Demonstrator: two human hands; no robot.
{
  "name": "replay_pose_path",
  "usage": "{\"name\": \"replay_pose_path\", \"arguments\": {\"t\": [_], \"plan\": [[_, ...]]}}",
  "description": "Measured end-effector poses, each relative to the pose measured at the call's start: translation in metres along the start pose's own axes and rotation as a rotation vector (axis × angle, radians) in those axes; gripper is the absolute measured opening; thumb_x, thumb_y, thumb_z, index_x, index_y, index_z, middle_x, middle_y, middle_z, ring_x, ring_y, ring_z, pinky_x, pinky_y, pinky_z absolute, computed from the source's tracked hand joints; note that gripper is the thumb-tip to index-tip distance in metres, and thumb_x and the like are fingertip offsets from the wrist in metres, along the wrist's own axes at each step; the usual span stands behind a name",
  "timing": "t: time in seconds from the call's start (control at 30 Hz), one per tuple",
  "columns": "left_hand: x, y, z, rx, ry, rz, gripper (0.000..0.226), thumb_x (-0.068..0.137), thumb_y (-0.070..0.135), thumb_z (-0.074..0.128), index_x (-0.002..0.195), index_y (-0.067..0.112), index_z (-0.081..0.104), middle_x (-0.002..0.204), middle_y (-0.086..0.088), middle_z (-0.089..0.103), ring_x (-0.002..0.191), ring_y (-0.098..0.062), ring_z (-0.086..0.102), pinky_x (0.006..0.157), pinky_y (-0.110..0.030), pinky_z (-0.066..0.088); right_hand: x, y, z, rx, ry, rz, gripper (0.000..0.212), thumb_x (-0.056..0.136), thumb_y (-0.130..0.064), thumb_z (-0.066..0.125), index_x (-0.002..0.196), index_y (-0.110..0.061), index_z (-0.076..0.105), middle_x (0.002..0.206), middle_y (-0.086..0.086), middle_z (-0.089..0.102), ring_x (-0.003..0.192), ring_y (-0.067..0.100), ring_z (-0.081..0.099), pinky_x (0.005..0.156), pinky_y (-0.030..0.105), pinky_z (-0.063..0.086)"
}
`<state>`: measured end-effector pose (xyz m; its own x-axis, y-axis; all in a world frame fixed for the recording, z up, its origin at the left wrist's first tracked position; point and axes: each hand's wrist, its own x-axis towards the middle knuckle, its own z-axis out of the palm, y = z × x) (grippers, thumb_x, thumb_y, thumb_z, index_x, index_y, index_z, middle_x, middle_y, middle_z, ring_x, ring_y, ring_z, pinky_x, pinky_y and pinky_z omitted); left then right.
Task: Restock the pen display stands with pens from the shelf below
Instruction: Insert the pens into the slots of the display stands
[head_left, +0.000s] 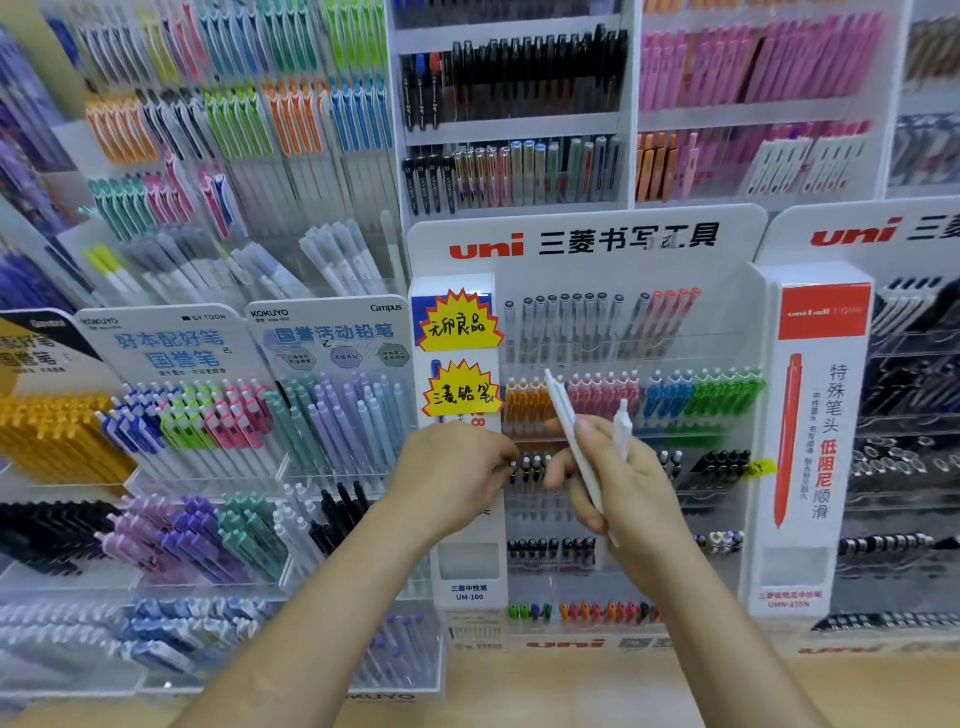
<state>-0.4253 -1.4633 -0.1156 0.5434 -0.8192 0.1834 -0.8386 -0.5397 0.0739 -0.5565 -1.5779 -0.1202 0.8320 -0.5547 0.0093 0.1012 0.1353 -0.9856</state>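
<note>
2 white pens (571, 441), gripped in R hand (623, 488)

Stationery shop — branded pen display stands (582, 244), handwritten price tags (460, 325)

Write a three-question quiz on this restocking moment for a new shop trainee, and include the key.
1. Multiple choice: what does the right hand hold? A) purple pens B) white pens C) a yellow label
2. True or false: the left hand is at the row of black pens on the uni display stand.
3. Fill in: in the coloured row above, the orange pens stand at the ___ end and the green pens at the right end.
Key: 1 B; 2 true; 3 left.
</note>
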Motion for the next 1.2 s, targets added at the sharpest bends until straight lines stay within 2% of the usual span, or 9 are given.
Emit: {"name": "replay_pose_path", "arguments": {"t": [0.1,0.23,0.33,0.57,0.7,0.83,0.9,1.1,1.2], "plan": [[-0.005,0.005,-0.004,-0.092,0.02,-0.058,0.023,0.096,0.037,0.05,0.111,0.035,0.066,0.095,0.009,0.071,0.091,-0.014,0.062,0.073,-0.03,0.049,-0.006,0.0,0.0,0.307,-0.089,0.129,0.035,0.099,-0.027,0.044,0.108,-0.003,0.067,0.064,0.012,0.056,0.034,0.011,0.03,0.036,0.02,0.024],[-0.025,0.012,-0.024,-1.016,0.169,-0.281,0.021,0.095,0.029,0.057,0.083,0.026,0.073,0.072,0.003,0.066,0.06,-0.009,0.051,0.054,-0.023,0.04,-0.015,-0.005,0.011,0.502,-0.19,0.25,0.037,0.089,-0.032,0.051,0.095,-0.004,0.074,0.059,0.008,0.047,0.033,0.01,0.03,0.036,0.021,0.019],[-0.045,0.011,-0.045,-1.508,0.138,-0.363,0.024,0.087,0.037,0.059,0.095,0.019,0.073,0.075,0.004,0.066,0.06,-0.008,0.048,0.047,-0.02,0.037,-0.024,-0.007,0.032,0.427,-0.26,0.256,0.038,0.09,-0.034,0.052,0.094,-0.004,0.074,0.059,0.007,0.046,0.036,0.01,0.031,0.036,0.02,0.023],[-0.105,-0.048,-0.058,-1.614,0.229,-0.369,0.026,0.074,0.038,0.065,0.071,0.013,0.07,0.061,-0.005,0.06,0.048,-0.012,0.049,0.047,-0.019,0.04,-0.052,0.0,0.12,0.075,-0.369,0.204,0.036,0.089,-0.038,0.052,0.09,-0.006,0.07,0.06,0.008,0.047,0.044,0.014,0.032,0.043,0.023,0.028],[-0.15,-0.104,-0.069,-1.625,0.224,-0.368,0.022,0.081,0.029,0.061,0.083,0.009,0.069,0.064,-0.003,0.065,0.049,-0.011,0.053,0.048,-0.02,0.046,-0.062,0.015,0.187,0.085,-0.343,0.238,0.038,0.098,-0.03,0.044,0.086,-0.004,0.069,0.057,0.009,0.044,0.043,0.017,0.028,0.04,0.024,0.025],[-0.198,-0.162,-0.078,-1.584,0.218,-0.382,0.024,0.081,0.023,0.063,0.095,0.004,0.066,0.067,-0.004,0.064,0.053,-0.012,0.059,0.055,-0.023,0.054,-0.069,0.035,0.253,0.143,-0.336,0.264,0.03,0.088,-0.029,0.047,0.079,-0.006,0.062,0.058,0.013,0.041,0.041,0.018,0.027,0.037,0.023,0.026],[-0.22,-0.189,-0.08,-1.553,0.231,-0.405,0.011,0.086,0.011,0.063,0.095,0.007,0.067,0.069,-0.005,0.063,0.056,-0.012,0.061,0.059,-0.024,0.056,-0.07,0.043,0.279,0.138,-0.344,0.286,0.028,0.089,-0.029,0.046,0.073,-0.012,0.06,0.062,0.014,0.041,0.041,0.019,0.03,0.038,0.024,0.031],[-0.265,-0.249,-0.084,-1.528,0.364,-0.518,0.017,0.081,-0.002,0.066,0.09,0.011,0.073,0.077,-0.01,0.072,0.071,-0.014,0.068,0.063,-0.023,0.056,-0.057,0.059,0.342,0.029,-0.223,0.298,0.035,0.1,-0.018,0.029,0.074,-0.01,0.051,0.058,0.007,0.053,0.047,0.017,0.044,0.048,0.029,0.035],[-0.275,-0.277,-0.084,-1.465,0.497,-0.635,0.015,0.077,-0.002,0.069,0.088,0.007,0.072,0.076,-0.011,0.074,0.066,-0.016,0.066,0.061,-0.023,0.055,-0.036,0.073,0.358,-0.006,-0.158,0.276,0.051,0.101,-0.017,0.029,0.06,-0.018,0.059,0.059,0.004,0.059,0.059,0.022,0.049,0.063,0.035,0.038]]}}
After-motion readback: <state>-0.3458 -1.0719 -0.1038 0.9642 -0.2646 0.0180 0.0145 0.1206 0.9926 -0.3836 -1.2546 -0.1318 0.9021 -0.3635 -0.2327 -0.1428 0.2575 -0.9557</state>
